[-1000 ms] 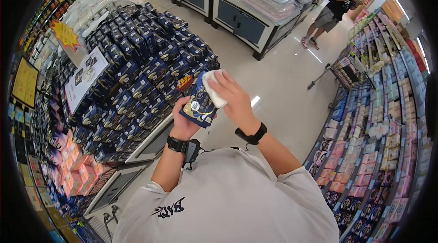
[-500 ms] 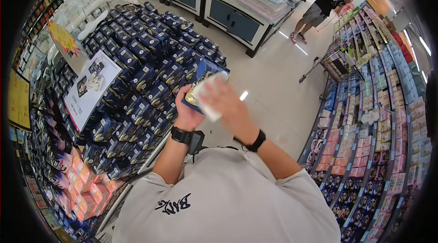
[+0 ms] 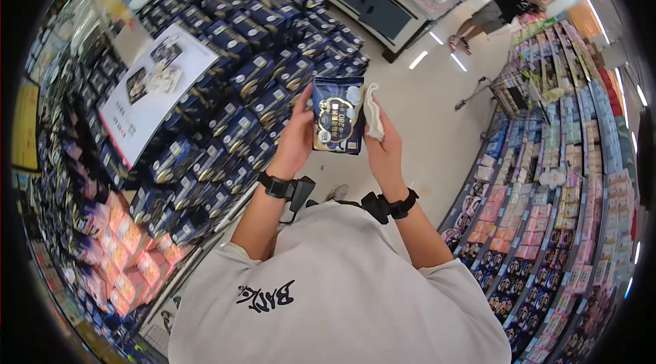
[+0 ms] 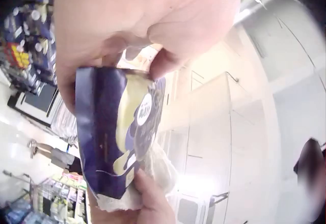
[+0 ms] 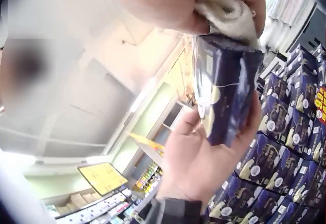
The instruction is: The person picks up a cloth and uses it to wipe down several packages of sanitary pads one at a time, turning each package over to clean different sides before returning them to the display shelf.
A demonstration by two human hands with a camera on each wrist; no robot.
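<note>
Left hand (image 3: 295, 140) grips the blue packet (image 3: 337, 115); right hand (image 3: 383, 142) pinches a white cloth (image 3: 372, 112) against its edge — loosen either, packet drops.

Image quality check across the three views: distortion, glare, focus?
Head view: strong fisheye, black vignette, glare streaks on the floor, pack sharp. Left wrist view: washed-out background, left hand soft and close. Right wrist view: cloth and pack blurred, bright ceiling.
</note>
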